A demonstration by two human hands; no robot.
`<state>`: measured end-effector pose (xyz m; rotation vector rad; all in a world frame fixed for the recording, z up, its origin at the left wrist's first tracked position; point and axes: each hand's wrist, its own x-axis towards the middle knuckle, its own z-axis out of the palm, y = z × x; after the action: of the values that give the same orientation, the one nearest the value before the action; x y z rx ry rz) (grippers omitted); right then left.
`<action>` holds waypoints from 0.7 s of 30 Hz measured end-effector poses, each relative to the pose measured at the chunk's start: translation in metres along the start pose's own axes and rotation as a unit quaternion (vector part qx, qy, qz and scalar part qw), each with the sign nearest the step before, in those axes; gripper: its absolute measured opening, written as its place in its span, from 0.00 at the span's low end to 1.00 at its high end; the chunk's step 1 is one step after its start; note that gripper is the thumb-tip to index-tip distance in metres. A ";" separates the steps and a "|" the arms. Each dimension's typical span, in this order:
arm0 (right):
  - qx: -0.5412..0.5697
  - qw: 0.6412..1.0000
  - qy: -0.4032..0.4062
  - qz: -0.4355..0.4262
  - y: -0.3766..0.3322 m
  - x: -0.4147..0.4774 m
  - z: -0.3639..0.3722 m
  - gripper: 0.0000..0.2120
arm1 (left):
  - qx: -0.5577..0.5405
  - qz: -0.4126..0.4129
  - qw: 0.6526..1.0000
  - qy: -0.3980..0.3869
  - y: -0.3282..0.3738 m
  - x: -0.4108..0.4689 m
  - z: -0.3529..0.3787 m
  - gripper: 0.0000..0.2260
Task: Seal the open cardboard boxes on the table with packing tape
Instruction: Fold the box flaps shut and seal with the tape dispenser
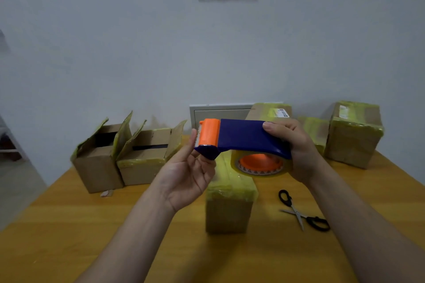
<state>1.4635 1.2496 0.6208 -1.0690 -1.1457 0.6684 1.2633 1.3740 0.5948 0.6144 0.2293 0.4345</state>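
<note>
From the head view, the right hand (296, 145) has the tape dispenser (241, 135) lifted well above the table (92, 225), thumb laid across the top of the blue body, the other fingers curled round the rear end beside the tape roll (259, 164): a firm grip. The dispenser lies roughly level, orange head and toothed blade pointing to the left. There the left hand (188, 172) comes in palm up, fingers loose and slightly apart; the index finger stands nearly straight against the blade edge, the rest bend gently under the blue nose, touching it but not clasping. Whether any tape end sits between those fingertips, I cannot tell. Directly below the dispenser stands a taped box (230, 202), near the middle of the table. Two open boxes (99, 163) wait side by side at the far left, flaps up. More taped boxes (354, 135) sit at the far right. Black-handled scissors (301, 211) lie open on the table, just right of the middle box.
</note>
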 end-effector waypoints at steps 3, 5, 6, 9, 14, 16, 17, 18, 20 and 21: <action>0.012 1.000 -0.008 -0.005 -0.002 -0.002 0.005 0.13 | -0.100 -0.005 0.994 -0.048 -0.009 -0.002 0.004 0.24; 0.014 1.000 -0.011 -0.007 -0.003 -0.002 0.007 0.17 | -0.157 -0.019 0.984 -0.083 -0.013 -0.003 0.002 0.23; 0.016 1.000 -0.010 -0.007 -0.003 -0.002 0.008 0.19 | -0.166 -0.020 0.982 -0.091 -0.013 -0.003 -0.001 0.22; 0.022 1.000 -0.007 -0.002 -0.003 -0.002 0.007 0.21 | -0.156 -0.022 0.982 -0.102 -0.014 -0.003 -0.007 0.22; 0.028 1.000 -0.005 -0.001 -0.005 -0.002 0.008 0.21 | -0.084 0.013 0.990 -0.112 -0.008 -0.003 -0.016 0.25; 0.033 0.999 -0.009 0.005 -0.008 -0.003 0.006 0.21 | -0.056 0.005 0.993 -0.105 -0.001 -0.002 -0.021 0.22; 0.031 0.999 -0.010 0.010 -0.009 -0.003 0.005 0.20 | -0.033 -0.002 0.996 -0.087 0.001 -0.002 -0.021 0.20; 0.022 1.000 -0.012 0.012 -0.009 -0.003 0.003 0.19 | 0.000 -0.004 0.998 -0.056 0.001 -0.002 -0.020 0.20; -0.001 1.000 -0.019 0.020 -0.010 -0.003 0.002 0.15 | 0.089 0.016 0.996 0.023 0.000 -0.004 -0.016 0.16; -0.009 0.999 -0.023 0.025 -0.010 -0.003 0.002 0.13 | 0.136 0.029 0.989 0.048 0.000 -0.005 -0.015 0.12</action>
<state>1.4598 1.2434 0.6289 -1.1048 -1.1702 0.7266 1.2535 1.3796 0.5833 0.8704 0.3662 0.4943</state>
